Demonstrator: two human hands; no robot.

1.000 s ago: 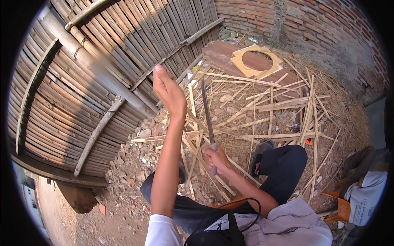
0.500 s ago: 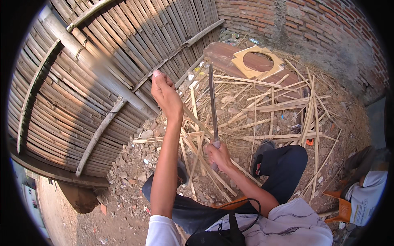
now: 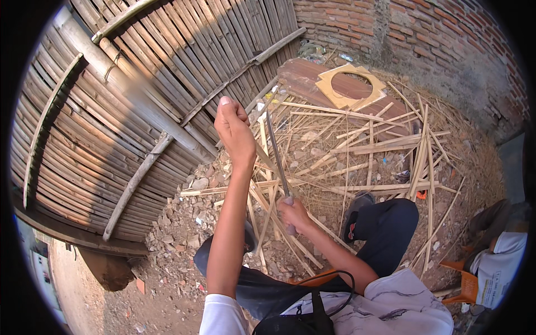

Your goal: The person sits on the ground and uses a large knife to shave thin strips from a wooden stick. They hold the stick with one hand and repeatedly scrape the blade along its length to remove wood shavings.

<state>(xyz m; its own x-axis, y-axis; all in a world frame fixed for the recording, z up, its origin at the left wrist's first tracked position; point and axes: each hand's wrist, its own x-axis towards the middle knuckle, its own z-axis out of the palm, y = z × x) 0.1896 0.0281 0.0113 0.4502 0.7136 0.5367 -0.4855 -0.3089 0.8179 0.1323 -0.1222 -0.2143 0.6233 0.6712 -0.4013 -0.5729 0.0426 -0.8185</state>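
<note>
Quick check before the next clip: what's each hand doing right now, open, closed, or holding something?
Left hand: closed, seemingly around a thin strip; the grip itself is hidden.
Right hand: closed around the handle of a long knife.

Open rm over strips [image 3: 379,148], R of knife [image 3: 277,153]; bamboo fence [image 3: 184,61] blocks L, brick wall [image 3: 430,42] at bk.

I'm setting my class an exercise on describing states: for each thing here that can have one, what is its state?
Knife: unsheathed, tip pointing away.
Right hand: closed, holding the knife.
Left hand: raised, fingers curled, apparently around a thin strip.
Loose strips: scattered, crisscrossing.
Brown board: lying down, partly covered.
Yellow panel: lying over the board, round hole through it.
Fence: part sunlit, part shaded.
</note>
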